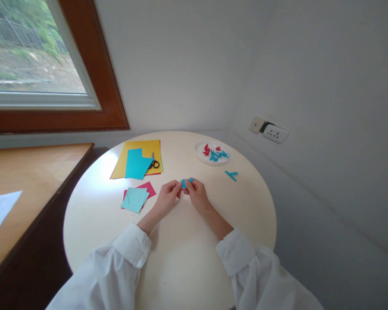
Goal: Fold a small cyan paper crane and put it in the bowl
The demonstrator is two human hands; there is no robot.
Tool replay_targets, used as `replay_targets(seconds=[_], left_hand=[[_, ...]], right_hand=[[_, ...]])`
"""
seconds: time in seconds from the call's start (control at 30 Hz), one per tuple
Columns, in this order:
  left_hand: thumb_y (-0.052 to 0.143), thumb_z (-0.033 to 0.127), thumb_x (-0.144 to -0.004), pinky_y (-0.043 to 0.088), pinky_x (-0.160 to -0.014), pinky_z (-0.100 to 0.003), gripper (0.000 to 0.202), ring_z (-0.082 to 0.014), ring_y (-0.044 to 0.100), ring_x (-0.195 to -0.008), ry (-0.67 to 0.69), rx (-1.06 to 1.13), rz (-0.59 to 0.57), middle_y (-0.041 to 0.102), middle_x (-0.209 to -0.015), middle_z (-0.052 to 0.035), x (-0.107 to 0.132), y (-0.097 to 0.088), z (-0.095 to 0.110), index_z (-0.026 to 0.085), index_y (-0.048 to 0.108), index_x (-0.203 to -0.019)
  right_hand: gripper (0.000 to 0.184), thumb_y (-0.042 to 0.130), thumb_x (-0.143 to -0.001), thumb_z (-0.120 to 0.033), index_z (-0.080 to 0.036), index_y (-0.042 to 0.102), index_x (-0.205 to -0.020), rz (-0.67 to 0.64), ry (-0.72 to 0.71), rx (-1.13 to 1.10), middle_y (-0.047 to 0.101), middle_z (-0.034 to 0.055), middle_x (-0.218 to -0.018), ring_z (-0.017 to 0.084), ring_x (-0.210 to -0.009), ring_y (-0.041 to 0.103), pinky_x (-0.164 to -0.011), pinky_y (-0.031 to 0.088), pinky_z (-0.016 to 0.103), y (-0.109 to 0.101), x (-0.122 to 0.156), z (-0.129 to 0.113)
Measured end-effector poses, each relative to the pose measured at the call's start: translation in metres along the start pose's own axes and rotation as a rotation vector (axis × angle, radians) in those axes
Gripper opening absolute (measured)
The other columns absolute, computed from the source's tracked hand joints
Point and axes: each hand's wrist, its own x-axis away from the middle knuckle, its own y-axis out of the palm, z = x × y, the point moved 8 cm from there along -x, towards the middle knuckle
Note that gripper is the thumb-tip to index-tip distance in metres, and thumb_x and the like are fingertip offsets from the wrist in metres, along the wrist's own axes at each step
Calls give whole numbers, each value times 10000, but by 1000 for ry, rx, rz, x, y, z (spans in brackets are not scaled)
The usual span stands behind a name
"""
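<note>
Between my two hands, over the middle of the round table [181, 241], is a small folded piece of blue paper [187, 183]. My left hand [168, 194] pinches its left side between thumb and fingers. On the right side, my right hand [196, 194] has its thumb pressed on the paper. The fingers partly cover it, so its exact shape is hidden. Left of my left hand lie light blue paper squares [135, 199] with pink-red paper [149, 188] under them.
Scissors [155, 164] and blue paper [137, 165] rest on yellow sheets [148, 146] at the back left. A white plate [198, 156] at the back right holds red and blue paper pieces. Blue strips [232, 175] lie nearer. A wooden desk [51, 172] stands left.
</note>
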Motion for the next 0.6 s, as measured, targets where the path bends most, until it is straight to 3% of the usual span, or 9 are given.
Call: replay_targets(seconds=[0.6], left_hand=[[441,408,-814,325,-543,-243,353,-113,433,-546,6,7,9,461,-538,24,1,-1,1,175,450,-549]], right_hand=[[374,505,-739,-491,-188,446,-528,14,-34,4,433,-43,-485,87,-470,400,-490,337,242,-4,0,-6]])
